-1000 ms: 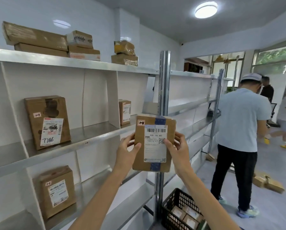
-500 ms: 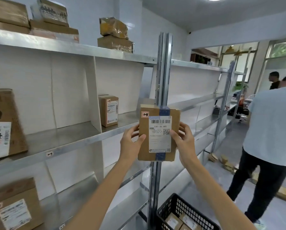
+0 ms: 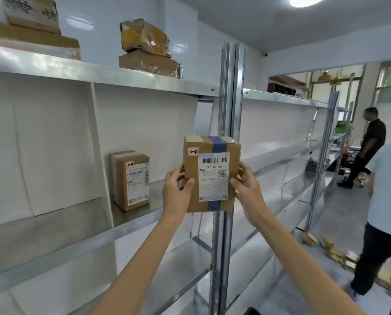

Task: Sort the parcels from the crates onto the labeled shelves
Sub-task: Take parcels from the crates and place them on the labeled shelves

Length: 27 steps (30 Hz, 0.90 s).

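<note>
Before the shelf post (image 3: 226, 110), left hand (image 3: 176, 192) and right hand (image 3: 249, 189) grip the upright parcel (image 3: 210, 173) by its sides.

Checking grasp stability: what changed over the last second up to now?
The parcel rose from below the middle shelf edge to above it, nearer the shelved box; the view swung right. The left hand and right hand keep gripping its sides, label facing the camera.

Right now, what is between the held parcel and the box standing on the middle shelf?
In the head view, only the left hand gripping the held parcel; otherwise bare shelf up to the box.
</note>
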Each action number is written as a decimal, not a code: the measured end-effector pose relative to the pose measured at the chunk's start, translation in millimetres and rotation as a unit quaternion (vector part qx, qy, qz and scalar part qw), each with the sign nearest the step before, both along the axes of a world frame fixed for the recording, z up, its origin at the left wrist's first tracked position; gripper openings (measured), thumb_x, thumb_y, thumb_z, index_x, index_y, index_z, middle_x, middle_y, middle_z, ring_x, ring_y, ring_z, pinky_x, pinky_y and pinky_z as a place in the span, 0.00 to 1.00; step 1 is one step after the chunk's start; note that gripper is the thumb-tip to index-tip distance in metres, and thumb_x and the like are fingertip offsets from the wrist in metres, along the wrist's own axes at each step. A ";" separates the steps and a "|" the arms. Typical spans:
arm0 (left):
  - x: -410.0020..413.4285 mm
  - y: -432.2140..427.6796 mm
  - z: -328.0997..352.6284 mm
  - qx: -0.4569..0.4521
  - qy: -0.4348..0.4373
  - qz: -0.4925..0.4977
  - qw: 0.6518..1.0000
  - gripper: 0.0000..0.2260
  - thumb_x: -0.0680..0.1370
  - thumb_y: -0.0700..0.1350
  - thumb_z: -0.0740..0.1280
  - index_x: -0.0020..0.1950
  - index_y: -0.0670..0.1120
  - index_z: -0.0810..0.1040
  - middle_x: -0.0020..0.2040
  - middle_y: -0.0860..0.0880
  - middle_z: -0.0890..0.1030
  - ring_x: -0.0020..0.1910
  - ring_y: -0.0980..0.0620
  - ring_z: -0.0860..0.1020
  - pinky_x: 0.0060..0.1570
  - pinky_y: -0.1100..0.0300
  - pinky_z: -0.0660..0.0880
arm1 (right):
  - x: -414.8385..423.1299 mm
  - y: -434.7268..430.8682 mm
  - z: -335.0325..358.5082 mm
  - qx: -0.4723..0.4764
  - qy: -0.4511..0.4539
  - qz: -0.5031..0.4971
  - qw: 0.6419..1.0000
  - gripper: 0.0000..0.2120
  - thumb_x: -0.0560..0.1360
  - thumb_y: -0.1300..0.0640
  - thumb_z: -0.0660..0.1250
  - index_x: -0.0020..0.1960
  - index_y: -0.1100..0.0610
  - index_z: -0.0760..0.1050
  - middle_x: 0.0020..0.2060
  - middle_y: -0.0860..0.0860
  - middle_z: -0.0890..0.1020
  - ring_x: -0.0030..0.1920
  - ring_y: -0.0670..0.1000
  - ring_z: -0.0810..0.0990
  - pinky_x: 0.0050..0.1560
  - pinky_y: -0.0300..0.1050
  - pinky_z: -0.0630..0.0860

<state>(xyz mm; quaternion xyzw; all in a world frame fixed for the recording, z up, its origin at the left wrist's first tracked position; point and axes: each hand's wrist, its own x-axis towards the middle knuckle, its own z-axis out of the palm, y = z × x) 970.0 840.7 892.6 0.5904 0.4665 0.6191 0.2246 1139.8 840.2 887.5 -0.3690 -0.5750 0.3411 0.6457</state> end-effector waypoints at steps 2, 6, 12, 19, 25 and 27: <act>5.0 17.8 -0.3 0.000 0.005 0.014 1.000 0.21 0.79 0.41 0.62 0.72 0.51 0.67 0.62 0.55 0.70 0.59 0.62 0.69 0.53 0.73 0.67 | 0.9 22.5 1.8 -0.003 -0.022 0.026 0.999 0.23 0.79 0.66 0.58 0.70 0.47 0.62 0.61 0.46 0.76 0.64 0.48 0.74 0.59 0.50 0.77; 6.0 64.7 -6.7 -0.014 -0.027 0.008 0.999 0.21 0.79 0.38 0.61 0.72 0.50 0.67 0.67 0.52 0.70 0.65 0.57 0.69 0.65 0.63 0.67 | 3.1 71.9 5.7 -0.013 -0.059 0.088 0.994 0.31 0.78 0.70 0.55 0.70 0.39 0.57 0.59 0.37 0.75 0.60 0.40 0.74 0.54 0.40 0.78; 1.1 124.4 -15.7 0.012 0.034 0.105 0.994 0.21 0.79 0.35 0.61 0.71 0.49 0.68 0.64 0.49 0.71 0.59 0.58 0.71 0.59 0.66 0.67 | -2.7 152.8 -3.3 -0.011 -0.059 0.164 0.985 0.26 0.78 0.70 0.56 0.63 0.39 0.65 0.57 0.36 0.77 0.60 0.38 0.75 0.59 0.45 0.76; -11.3 165.8 -37.1 0.006 0.070 0.204 0.976 0.21 0.77 0.35 0.63 0.70 0.48 0.69 0.62 0.50 0.73 0.58 0.57 0.74 0.54 0.71 0.69 | -6.0 226.9 -30.0 0.008 -0.106 0.265 0.958 0.30 0.77 0.56 0.60 0.75 0.42 0.53 0.69 0.41 0.71 0.69 0.50 0.70 0.64 0.59 0.73; -16.9 175.9 -53.6 -0.005 0.048 0.257 0.965 0.22 0.77 0.35 0.65 0.69 0.49 0.70 0.62 0.50 0.76 0.58 0.58 0.74 0.61 0.58 0.73 | -15.3 258.8 -47.8 0.047 -0.138 0.296 0.944 0.33 0.77 0.61 0.60 0.77 0.51 0.48 0.72 0.50 0.67 0.69 0.48 0.69 0.66 0.54 0.72; -14.7 177.7 -54.7 0.000 0.041 0.264 0.964 0.21 0.77 0.36 0.65 0.68 0.48 0.71 0.62 0.49 0.77 0.58 0.58 0.75 0.60 0.58 0.74 | -16.8 268.8 -48.7 0.066 -0.139 0.308 0.939 0.32 0.79 0.69 0.57 0.77 0.56 0.47 0.71 0.54 0.67 0.67 0.46 0.71 0.61 0.42 0.75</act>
